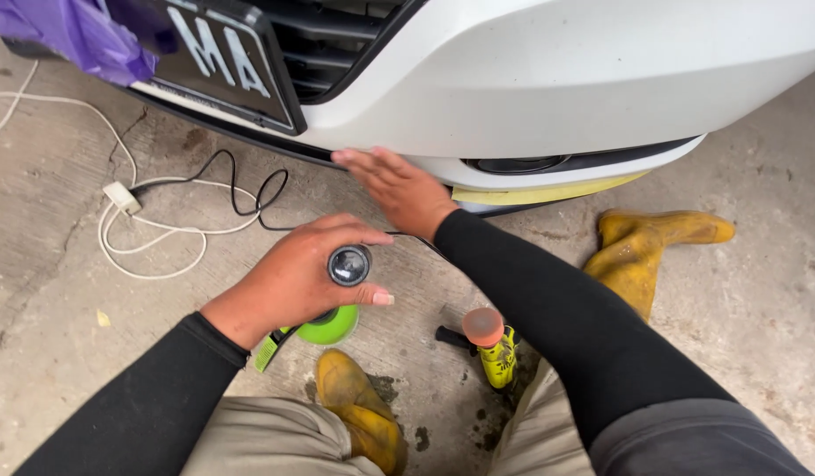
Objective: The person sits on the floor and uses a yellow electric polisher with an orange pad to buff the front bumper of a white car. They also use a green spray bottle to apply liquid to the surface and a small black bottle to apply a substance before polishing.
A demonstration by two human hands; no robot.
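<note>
**White bumper under an open palm**

White plastic, the car's front bumper [548, 79] takes the flat of the right hand [399, 189], fingers spread wide against its lower edge just above a strip of yellow masking tape [548, 192]. The left hand [293, 278] wraps a small black-capped polishing tool with a green round pad [335, 324], held low over the concrete floor [55, 264]. A yellow bottle with an orange cap [491, 344] stands between two yellow rubber boots [641, 251]. White and black cables [161, 220] coil at left.

Left hand [293, 278] gripping green polisher [333, 324], right hand [399, 188] flat on white bumper [557, 79]
</note>
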